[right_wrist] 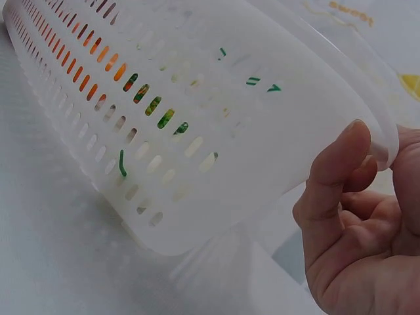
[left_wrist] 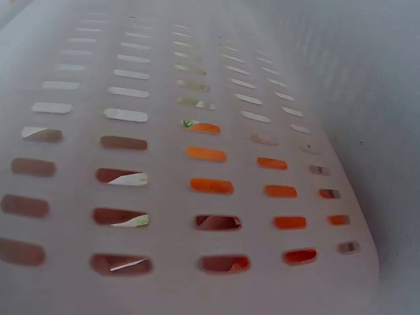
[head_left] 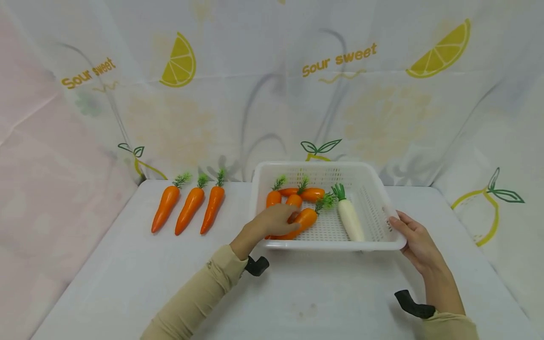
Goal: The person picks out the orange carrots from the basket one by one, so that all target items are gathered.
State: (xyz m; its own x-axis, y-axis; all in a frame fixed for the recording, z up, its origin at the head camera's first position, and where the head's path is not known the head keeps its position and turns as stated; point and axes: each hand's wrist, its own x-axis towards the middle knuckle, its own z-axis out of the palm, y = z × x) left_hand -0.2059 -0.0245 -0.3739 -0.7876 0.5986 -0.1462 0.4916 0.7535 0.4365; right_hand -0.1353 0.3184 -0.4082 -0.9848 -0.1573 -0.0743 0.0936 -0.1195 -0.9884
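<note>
A white plastic basket with slotted walls holds several orange carrots with green tops and one white radish. My left hand reaches over the near rim at the left, its thumb and fingers around the front carrot. Behind it lie another upright carrot and one set crosswise. My right hand grips the basket's right rim; the right wrist view shows the fingers curled under that rim. In the left wrist view the slotted wall hides the left hand, with orange showing through.
Three carrots lie in a row on the white table, left of the basket: a left one, a middle one and a right one. A lemon-print cloth hangs behind the table.
</note>
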